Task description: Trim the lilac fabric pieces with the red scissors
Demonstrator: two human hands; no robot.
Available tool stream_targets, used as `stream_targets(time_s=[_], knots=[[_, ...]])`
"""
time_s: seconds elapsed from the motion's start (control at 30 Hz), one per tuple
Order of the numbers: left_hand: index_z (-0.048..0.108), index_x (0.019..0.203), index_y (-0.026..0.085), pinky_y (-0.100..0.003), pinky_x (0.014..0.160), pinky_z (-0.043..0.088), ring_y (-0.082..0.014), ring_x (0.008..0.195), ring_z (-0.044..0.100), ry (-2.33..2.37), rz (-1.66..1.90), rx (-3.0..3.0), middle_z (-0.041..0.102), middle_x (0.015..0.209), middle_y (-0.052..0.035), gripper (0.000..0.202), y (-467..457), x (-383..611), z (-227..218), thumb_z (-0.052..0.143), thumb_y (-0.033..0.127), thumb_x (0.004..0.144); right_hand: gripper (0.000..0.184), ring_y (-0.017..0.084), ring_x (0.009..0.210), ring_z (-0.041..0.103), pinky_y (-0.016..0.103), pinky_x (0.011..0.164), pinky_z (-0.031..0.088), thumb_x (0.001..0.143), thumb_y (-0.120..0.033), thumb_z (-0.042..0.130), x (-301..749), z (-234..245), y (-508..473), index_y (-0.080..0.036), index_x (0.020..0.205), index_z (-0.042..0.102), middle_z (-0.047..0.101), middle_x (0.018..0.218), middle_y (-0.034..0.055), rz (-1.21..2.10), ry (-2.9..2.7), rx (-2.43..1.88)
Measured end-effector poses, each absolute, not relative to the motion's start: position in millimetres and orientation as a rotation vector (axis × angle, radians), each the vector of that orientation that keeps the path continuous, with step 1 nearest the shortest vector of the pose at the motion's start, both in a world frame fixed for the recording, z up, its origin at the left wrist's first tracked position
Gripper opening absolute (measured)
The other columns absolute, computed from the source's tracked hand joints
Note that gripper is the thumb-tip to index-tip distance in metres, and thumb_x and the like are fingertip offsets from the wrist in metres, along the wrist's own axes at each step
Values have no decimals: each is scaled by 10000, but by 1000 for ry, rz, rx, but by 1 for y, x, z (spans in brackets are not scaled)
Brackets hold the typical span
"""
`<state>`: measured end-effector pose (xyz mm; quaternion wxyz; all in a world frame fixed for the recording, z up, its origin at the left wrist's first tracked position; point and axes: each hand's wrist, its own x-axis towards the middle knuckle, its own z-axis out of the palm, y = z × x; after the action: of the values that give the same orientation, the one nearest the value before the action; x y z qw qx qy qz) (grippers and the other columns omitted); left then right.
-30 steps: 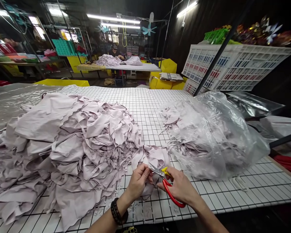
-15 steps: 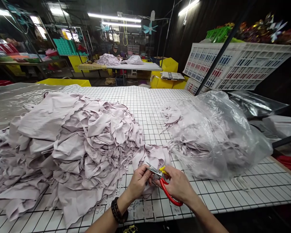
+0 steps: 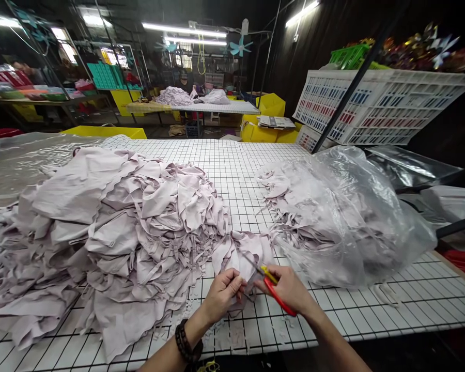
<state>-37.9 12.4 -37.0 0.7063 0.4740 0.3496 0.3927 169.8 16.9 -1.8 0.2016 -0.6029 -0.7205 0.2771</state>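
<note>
My left hand is closed in a pinch on a small pale lilac fabric piece near the table's front edge. My right hand grips red-and-yellow-handled scissors, whose blades point up-left into that fabric beside my left fingers. A dark bead bracelet sits on my left wrist. A big heap of the same lilac fabric lies just left of my hands.
A clear plastic bag full of lilac cut pieces lies to the right on the white gridded table. Small scraps litter the front edge. White crates stand behind right. A person works at a far table.
Both hands shifted slightly up and toward the fabric. The scissors tilted flatter, blades pushed further into the piece, and the red handle loop is now mostly hidden in my right hand.
</note>
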Motion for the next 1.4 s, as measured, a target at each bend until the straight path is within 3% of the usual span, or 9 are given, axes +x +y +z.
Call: stream_targets(time_s=[0.2,0.4,0.73,0.83,0.93,1.0,1.1,1.27,1.4], knots=[[564,775,143,-219,519,412,-110,571,480,817,846,1083,511,678,-10,336,0,-40,-49,527,468,853,89,159,724,555,231,631,379,765,-248,577,141,-4,80,-204,842,577,637,807,14,699,-1994,-1633],[567,772,144,-220,541,373,-110,572,474,991,838,1371,522,680,-8,337,-5,-58,-43,456,438,894,65,196,750,585,255,646,372,682,-144,611,109,-25,119,-190,715,578,634,726,38,682,-1830,-1676],[443,605,184,-246,563,319,-126,568,427,1462,797,1992,437,594,21,327,25,-98,-14,405,314,903,331,70,454,451,193,397,363,739,-508,588,182,11,127,-202,792,472,563,683,-36,705,-918,-1403],[536,665,175,-269,611,372,-149,641,506,1683,768,2025,553,796,-39,286,26,-108,-4,449,349,874,377,69,451,466,198,406,406,660,-499,690,189,10,104,-193,723,480,538,622,-49,840,-781,-1309],[620,874,179,-313,698,420,-199,821,575,1835,895,1888,510,1197,-117,268,9,-107,14,487,411,856,338,90,520,527,220,477,477,629,-413,764,184,10,69,-171,709,542,556,626,-33,1002,-727,-1236],[645,868,174,-302,684,439,-197,808,589,1642,882,1720,579,1096,-112,351,-4,-93,23,442,460,880,270,84,551,538,206,506,489,663,-343,769,177,16,44,-170,727,572,564,649,-33,1128,-667,-1144],[678,821,138,-242,478,403,-142,548,552,1066,555,1213,646,778,-92,554,-15,-54,19,345,576,884,195,97,628,570,200,561,512,705,-280,757,166,28,10,-183,772,602,589,694,-27,1229,-614,-1052],[625,1074,140,-174,383,322,-45,470,449,730,667,451,619,1122,-140,501,-5,6,-18,508,562,830,285,185,697,632,286,628,552,647,-384,785,158,37,-40,-173,740,618,616,708,11,1306,-693,-1239],[589,1038,145,-129,382,265,-2,462,370,769,836,352,608,1123,-99,381,6,9,-27,663,416,782,382,171,555,628,306,557,526,627,-488,764,173,25,-62,-165,755,607,652,766,37,1372,-789,-1472]])
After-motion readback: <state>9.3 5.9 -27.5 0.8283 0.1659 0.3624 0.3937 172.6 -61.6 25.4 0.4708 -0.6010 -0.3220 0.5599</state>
